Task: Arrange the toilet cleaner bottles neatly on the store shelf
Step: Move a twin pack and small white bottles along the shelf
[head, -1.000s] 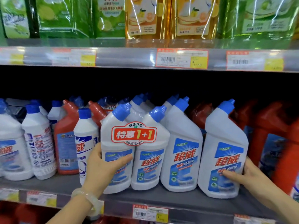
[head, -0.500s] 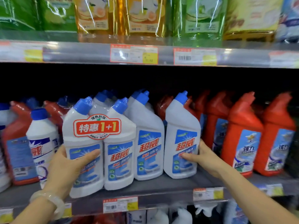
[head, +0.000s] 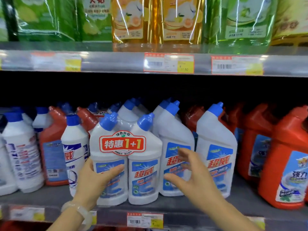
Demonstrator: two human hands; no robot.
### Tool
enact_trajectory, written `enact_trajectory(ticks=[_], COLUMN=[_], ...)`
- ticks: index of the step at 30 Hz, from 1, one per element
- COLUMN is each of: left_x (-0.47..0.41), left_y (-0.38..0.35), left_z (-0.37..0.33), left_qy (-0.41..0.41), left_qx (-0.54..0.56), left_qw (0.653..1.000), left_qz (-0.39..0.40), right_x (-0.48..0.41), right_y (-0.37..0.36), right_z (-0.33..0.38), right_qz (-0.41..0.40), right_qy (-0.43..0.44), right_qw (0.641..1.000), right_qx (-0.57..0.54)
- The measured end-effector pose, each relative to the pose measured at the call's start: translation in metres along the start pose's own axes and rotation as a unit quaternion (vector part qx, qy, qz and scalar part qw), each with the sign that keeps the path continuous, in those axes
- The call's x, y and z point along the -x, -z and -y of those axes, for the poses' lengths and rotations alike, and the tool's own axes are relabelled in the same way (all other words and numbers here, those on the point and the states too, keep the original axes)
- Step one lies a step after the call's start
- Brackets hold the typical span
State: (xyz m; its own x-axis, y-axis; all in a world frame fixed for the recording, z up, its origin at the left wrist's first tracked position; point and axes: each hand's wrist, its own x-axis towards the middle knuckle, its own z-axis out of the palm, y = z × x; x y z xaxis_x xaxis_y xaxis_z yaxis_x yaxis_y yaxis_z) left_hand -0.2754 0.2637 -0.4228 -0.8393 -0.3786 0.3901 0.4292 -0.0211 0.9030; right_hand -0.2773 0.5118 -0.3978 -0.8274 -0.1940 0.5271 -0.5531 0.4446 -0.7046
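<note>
A twin pack of white toilet cleaner bottles (head: pixel 143 164) with blue caps and a red "1+1" sticker stands at the front of the grey shelf (head: pixel 166 209). My left hand (head: pixel 95 180) grips the pack's left bottle at its lower side, thumb across the label. To the right stand two single white bottles, one (head: pixel 171 130) beside the pack and one (head: pixel 216 147) further right. My right hand (head: pixel 193 179) hovers with fingers spread in front of the nearer single bottle, blurred and holding nothing.
Orange-red bottles (head: pixel 286 164) fill the shelf's right side. Smaller white bottles (head: pixel 21 155) and a red bottle (head: pixel 53 147) stand to the left. Above, a shelf edge with price tags (head: pixel 168 63) carries green and yellow refill pouches (head: pixel 180 19).
My right hand let go of the far-right white bottle and moved left, now open in front of the middle bottle. My left hand still grips the twin pack.
</note>
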Motion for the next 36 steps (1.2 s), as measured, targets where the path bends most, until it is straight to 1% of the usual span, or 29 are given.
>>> enact_trajectory(ticks=[2, 4, 6, 8, 12, 15, 17, 20, 23, 25, 27, 28, 29, 30, 31, 32, 35, 36], left_x=[0.003, 0.005, 0.007, 0.011, 0.022, 0.034, 0.04, 0.042, 0.041, 0.043, 0.045, 0.045, 0.043, 0.04, 0.036, 0.033, 0.026, 0.024], left_y=[0.001, -0.001, 0.003, 0.007, 0.016, 0.024, 0.031, 0.045, 0.076, 0.105, 0.136, 0.149, 0.164, 0.178, 0.192, 0.203, 0.228, 0.231], left_z=[-0.001, 0.001, 0.001, -0.001, 0.0, 0.0, -0.004, -0.027, -0.052, -0.058, -0.058, -0.059, -0.059, -0.058, -0.056, -0.055, -0.051, -0.052], left_qy=[-0.006, -0.019, -0.033, -0.035, -0.031, -0.027, -0.024, -0.052, -0.082, -0.086, -0.099, -0.104, -0.103, -0.102, -0.101, -0.095, -0.096, -0.094], left_qx=[0.0, -0.008, -0.01, -0.018, -0.013, -0.005, 0.016, 0.023, 0.017, 0.033, 0.06, 0.067, 0.071, 0.082, 0.091, 0.09, 0.061, 0.042], left_qw=[1.0, 1.0, 0.999, 0.999, 0.998, 0.999, 0.999, 0.998, 0.996, 0.994, 0.989, 0.986, 0.983, 0.98, 0.978, 0.977, 0.978, 0.979], left_qz=[0.008, 0.016, 0.02, 0.031, 0.047, 0.04, 0.036, 0.027, -0.015, -0.053, -0.093, -0.113, -0.133, -0.148, -0.157, -0.166, -0.172, -0.178], right_x=[0.003, 0.007, 0.006, 0.004, 0.007, 0.017, 0.02, 0.017, 0.014, 0.01, -0.001, -0.009, -0.02, -0.032, -0.041, -0.048, -0.053, -0.052], right_y=[-0.027, -0.047, -0.061, -0.069, -0.076, -0.082, -0.085, -0.087, -0.097, -0.113, -0.129, -0.136, -0.143, -0.151, -0.158, -0.167, -0.205, -0.218], right_z=[0.004, 0.001, -0.004, -0.007, -0.002, 0.001, 0.01, 0.034, 0.072, 0.095, 0.114, 0.12, 0.122, 0.12, 0.119, 0.114, 0.101, 0.098], right_qz=[0.067, 0.088, 0.072, 0.047, 0.023, 0.009, 0.005, -0.004, 0.046, 0.122, 0.201, 0.202, 0.174, 0.129, 0.089, 0.07, 0.085, 0.074], right_qy=[-0.039, -0.07, -0.08, -0.091, -0.092, -0.096, -0.086, -0.051, 0.019, 0.046, 0.051, 0.052, 0.052, 0.045, 0.035, 0.02, -0.038, -0.052], right_qw=[0.995, 0.987, 0.984, 0.983, 0.976, 0.973, 0.972, 0.977, 0.981, 0.975, 0.96, 0.959, 0.962, 0.969, 0.977, 0.985, 0.992, 0.994], right_qx=[-0.056, -0.113, -0.14, -0.155, -0.196, -0.21, -0.22, -0.209, -0.186, -0.18, -0.185, -0.192, -0.203, -0.205, -0.19, -0.159, -0.081, -0.065])
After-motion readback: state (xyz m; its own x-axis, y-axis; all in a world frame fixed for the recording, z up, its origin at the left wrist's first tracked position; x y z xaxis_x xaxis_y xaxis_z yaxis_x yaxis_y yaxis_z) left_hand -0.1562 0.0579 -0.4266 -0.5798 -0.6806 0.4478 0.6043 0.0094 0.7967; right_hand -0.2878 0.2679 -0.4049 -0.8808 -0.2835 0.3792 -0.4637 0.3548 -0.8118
